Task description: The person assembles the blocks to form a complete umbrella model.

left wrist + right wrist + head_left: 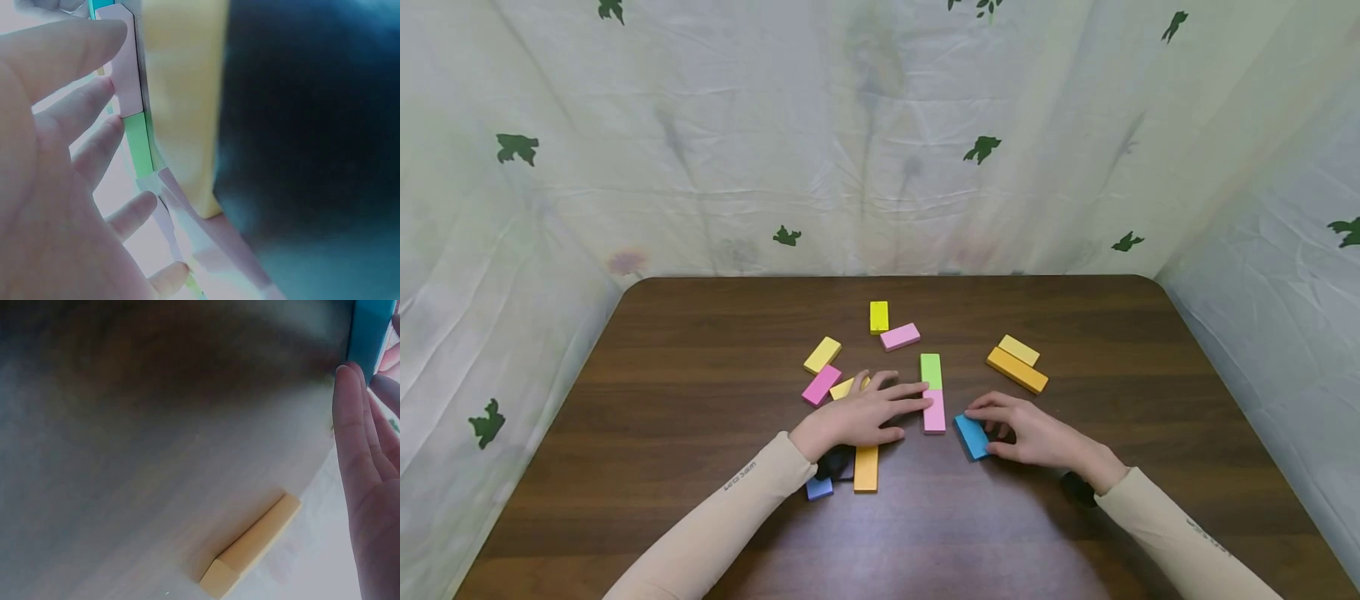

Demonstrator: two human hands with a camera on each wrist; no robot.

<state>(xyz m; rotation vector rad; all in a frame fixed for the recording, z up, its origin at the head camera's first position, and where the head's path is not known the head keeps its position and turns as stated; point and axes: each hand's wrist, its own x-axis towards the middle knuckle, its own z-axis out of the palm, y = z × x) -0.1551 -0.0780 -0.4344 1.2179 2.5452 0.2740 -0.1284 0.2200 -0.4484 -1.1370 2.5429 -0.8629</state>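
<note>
A blue block (972, 437) lies flat-looking near the middle of the table, pinched by my right hand (1024, 430) between thumb and fingers. In the right wrist view the fingertips (345, 378) are at the end of that blue block (370, 337). My left hand (859, 415) is spread palm down, its fingertips at the left side of a light pink block (933, 413). A green block (931, 371) stands end to end with the pink one in a straight line. Under the left hand, a yellow block (842, 389) and an orange block (867, 471) are partly hidden.
Left of centre lie a magenta block (822, 386) and a pale yellow block (822, 355). Farther back are a bright yellow block (879, 317) and a pink block (900, 337). An orange block (1017, 370) touches a yellow one at right. A darker blue block (820, 488) shows beside the left wrist.
</note>
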